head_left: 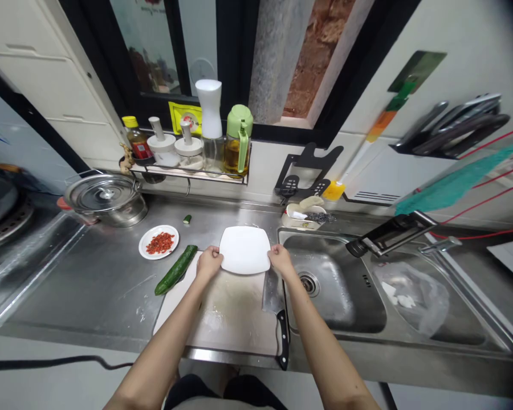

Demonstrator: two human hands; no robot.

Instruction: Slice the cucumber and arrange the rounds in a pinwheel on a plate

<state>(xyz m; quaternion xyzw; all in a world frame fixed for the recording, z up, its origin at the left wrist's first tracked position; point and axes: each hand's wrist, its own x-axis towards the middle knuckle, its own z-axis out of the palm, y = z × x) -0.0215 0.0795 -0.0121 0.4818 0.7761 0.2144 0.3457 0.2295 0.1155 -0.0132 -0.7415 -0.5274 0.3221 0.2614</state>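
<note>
A white, rounded-square plate (245,250) is gripped at its two sides, over the far end of the cutting board (231,319). My left hand (209,262) pinches its left edge, and my right hand (280,259) pinches the right edge. Whether the plate touches the board, I cannot tell. Left of the board, a whole cucumber (176,270) lies slanting against its edge. A kitchen knife (282,336) with a black handle lies along the board's right side, its blade partly hidden near my right wrist. Chopped red pieces (159,244) fill a small white plate (142,245).
A steel sink (342,296) adjoins on the right, its black faucet (389,234) reaching over. At the back left stands a lidded steel pot (128,212). A small cucumber end (187,218) lies near the wall, below a condiment shelf (196,174).
</note>
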